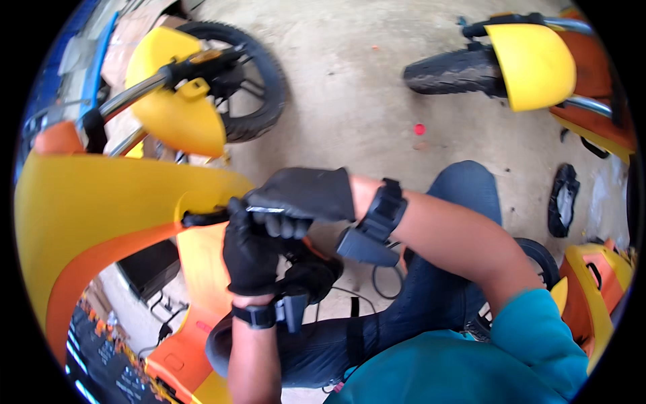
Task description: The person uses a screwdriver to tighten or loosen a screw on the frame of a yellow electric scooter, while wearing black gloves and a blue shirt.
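Both of my hands wear black gloves and meet at the edge of a large yellow and orange body panel (128,192) on the left. My right hand (299,195) is closed, its fingers curled next to a thin shiny strip (264,209) whose kind I cannot tell. Just below it my left hand (250,256) is closed too, its fingertips near a short black piece (204,217) that sticks out from the panel. What lies inside the fingers is hidden. A dark bundled part (313,273) sits right beside my left hand.
At the upper left stands a motorbike wheel (269,101) under a yellow fender (178,121). Another tyre (451,71) with a yellow fender (535,67) is at the upper right. A red cap (420,128) and a black pouch-like thing (562,200) lie on the floor. A cable (387,293) loops near my leg.
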A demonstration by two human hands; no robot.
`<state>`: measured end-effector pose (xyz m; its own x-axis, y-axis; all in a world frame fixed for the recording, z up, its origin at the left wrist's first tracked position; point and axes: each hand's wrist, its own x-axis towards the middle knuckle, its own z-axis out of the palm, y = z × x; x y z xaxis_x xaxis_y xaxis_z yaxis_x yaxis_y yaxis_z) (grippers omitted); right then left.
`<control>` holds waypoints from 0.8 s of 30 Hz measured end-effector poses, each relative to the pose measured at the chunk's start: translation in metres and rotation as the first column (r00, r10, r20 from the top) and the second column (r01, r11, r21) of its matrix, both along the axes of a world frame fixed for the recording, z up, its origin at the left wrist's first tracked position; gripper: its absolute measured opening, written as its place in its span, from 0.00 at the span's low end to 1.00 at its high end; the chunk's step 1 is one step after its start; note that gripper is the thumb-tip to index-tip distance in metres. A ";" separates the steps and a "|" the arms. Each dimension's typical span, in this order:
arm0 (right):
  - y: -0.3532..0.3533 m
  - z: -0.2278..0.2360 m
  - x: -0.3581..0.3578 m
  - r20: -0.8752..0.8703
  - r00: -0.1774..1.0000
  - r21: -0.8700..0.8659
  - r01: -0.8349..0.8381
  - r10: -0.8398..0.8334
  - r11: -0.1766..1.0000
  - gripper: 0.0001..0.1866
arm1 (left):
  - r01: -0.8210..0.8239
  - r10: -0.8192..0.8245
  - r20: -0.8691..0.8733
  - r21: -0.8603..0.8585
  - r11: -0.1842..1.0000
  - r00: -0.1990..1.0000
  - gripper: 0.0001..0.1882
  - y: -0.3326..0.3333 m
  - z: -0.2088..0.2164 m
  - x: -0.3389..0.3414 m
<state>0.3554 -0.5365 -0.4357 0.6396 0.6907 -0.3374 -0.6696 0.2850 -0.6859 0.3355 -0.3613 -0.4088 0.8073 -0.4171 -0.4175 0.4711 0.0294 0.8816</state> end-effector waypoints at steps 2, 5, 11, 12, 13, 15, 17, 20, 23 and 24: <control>-0.001 -0.010 0.004 0.009 1.000 -0.008 0.001 -0.001 1.000 0.23 | -0.191 0.191 -0.151 0.017 0.981 0.970 0.23 -0.010 0.001 -0.002; 0.008 0.001 0.013 -0.060 0.994 -0.020 -0.092 0.091 0.996 0.17 | -0.202 -0.024 0.411 0.496 0.845 0.911 0.17 0.008 -0.006 -0.006; 0.023 -0.002 0.013 -0.048 0.990 -0.040 -0.136 0.134 0.990 0.13 | -0.154 0.038 0.296 0.378 0.913 0.954 0.19 0.006 0.012 -0.024; 0.018 0.004 0.014 -0.037 0.991 -0.026 -0.133 0.132 0.991 0.13 | -0.190 0.121 0.248 0.278 0.942 0.961 0.22 0.001 0.012 -0.028; 0.015 0.006 0.017 -0.066 0.986 -0.040 -0.156 0.153 0.987 0.13 | -0.237 0.200 0.175 0.222 0.946 0.964 0.24 0.004 0.005 -0.034; 0.027 -0.012 0.013 0.275 0.959 -0.123 -0.039 0.072 0.992 0.12 | -0.108 -0.024 0.361 0.340 0.934 0.932 0.28 0.008 0.011 -0.036; 0.031 -0.023 0.008 0.432 0.899 -0.276 0.049 0.078 0.960 0.12 | -0.034 -0.088 0.324 0.352 0.935 0.942 0.26 0.014 0.011 -0.029; 0.033 0.001 0.011 0.525 0.840 -0.536 0.200 0.138 0.820 0.11 | 0.013 -0.130 0.274 0.392 0.920 0.953 0.25 0.012 0.021 -0.022; 0.041 0.007 -0.005 0.766 0.578 -0.604 0.498 0.281 0.622 0.11 | -0.223 0.222 0.024 0.150 0.963 0.975 0.33 0.001 0.019 -0.019; 0.043 0.012 -0.009 0.743 0.573 -0.652 0.502 0.347 0.568 0.11 | -0.208 0.191 0.101 0.207 0.956 0.976 0.35 0.003 0.018 -0.019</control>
<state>0.3467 -0.4932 -0.4240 0.9317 0.3624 -0.0262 0.2042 -0.5820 -0.7871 0.3168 -0.3578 -0.3911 0.8988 -0.1514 -0.4115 0.4040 -0.0787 0.9114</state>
